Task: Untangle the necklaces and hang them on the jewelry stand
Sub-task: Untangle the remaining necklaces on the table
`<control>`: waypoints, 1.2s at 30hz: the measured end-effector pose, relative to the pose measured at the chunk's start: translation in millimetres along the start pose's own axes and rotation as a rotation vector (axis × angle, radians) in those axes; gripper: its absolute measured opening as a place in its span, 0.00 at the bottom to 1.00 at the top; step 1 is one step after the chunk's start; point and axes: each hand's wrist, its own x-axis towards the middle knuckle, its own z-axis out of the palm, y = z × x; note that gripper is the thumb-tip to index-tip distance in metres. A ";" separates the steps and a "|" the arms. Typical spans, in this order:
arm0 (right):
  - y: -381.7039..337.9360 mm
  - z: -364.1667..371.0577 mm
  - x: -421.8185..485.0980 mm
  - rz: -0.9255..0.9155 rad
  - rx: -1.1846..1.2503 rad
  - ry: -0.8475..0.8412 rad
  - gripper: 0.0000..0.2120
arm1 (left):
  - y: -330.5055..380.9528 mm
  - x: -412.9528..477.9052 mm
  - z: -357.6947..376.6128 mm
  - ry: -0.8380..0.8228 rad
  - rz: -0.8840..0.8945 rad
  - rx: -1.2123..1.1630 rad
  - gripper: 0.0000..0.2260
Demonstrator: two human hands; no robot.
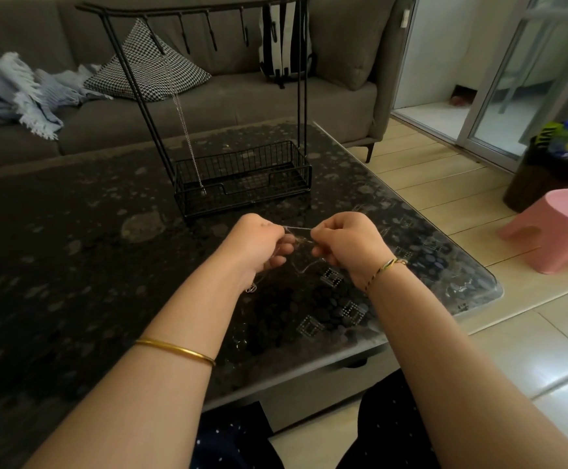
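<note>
A black wire jewelry stand (242, 177) with a basket base and a top bar of hooks stands on the dark table. One silver necklace (182, 113) hangs from a left hook down into the basket. In front of the stand, my left hand (259, 243) and my right hand (347, 243) each pinch a tangle of thin necklaces (298, 236), with a short chain stretched taut between them. Loose loops sag below my hands, and a small pendant (251, 288) dangles by my left wrist.
The glass-topped table (73, 265) has a rounded right corner near my right arm. Behind it a grey sofa (228, 103) holds a patterned cushion (147, 66), a blue blanket and a backpack. On the floor at the right sit a pink stool (553, 228) and a dark bin.
</note>
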 end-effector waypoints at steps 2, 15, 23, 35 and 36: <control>-0.1 1.0 0.0 -0.006 -0.034 -0.008 0.09 | 1.1 0.3 -0.4 0.027 -0.007 -0.049 0.12; 2.8 1.8 5.3 -0.079 0.104 0.150 0.07 | 2.7 -5.8 1.5 -0.098 -0.039 0.047 0.09; -1.9 -1.3 0.5 -0.009 0.320 0.062 0.07 | -3.3 -2.6 -2.0 -0.021 0.047 0.193 0.06; -0.4 -1.1 -0.1 0.066 0.216 0.037 0.07 | 3.9 -6.0 -3.6 0.090 0.020 -0.043 0.06; 0.0 -0.8 -0.3 0.059 0.205 0.036 0.07 | 5.0 -7.0 -3.2 0.089 0.027 -0.055 0.05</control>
